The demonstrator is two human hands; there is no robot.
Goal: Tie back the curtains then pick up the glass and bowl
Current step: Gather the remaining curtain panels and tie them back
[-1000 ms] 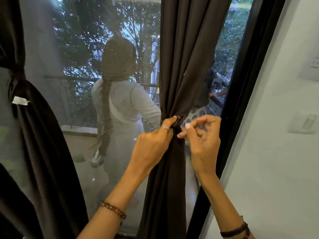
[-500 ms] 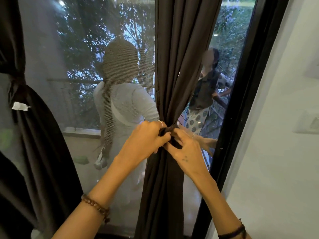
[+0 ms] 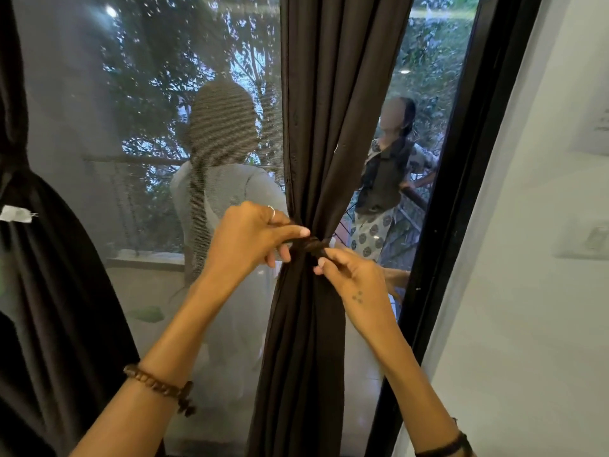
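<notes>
1. The left hand (image 3: 250, 232) has its fingers curled, pinching one end of the tie-back (image 3: 308, 246) at the left side of the gathered cloth; a ring sits on one finger.
2. The right hand (image 3: 354, 275) pinches the other end of the tie-back between thumb and fingertips, just right of the knot; small dots are marked on the back of this hand.
3. The tie-back wraps the right curtain (image 3: 329, 127) at its waist, cinching the dark fabric into a narrow bundle between the two hands.
4. The step in hand looks like knotting the tie on this second curtain. The left curtain (image 3: 49, 258) is already gathered and bound higher up.
5. The next move likely calls for pulling both ends apart to snug the knot, then letting go without the loop slipping down the smooth cloth.
6. The glass and bowl are not in view, so that part of the task is not yet begun.
7. Beyond the window screen (image 3: 148, 127), two people stand on a balcony.
8. A white tag (image 3: 16, 214) hangs on the left curtain; no writing on it can be read. A wall switch (image 3: 590, 240) sits at right, and it shows no legible marks.
</notes>
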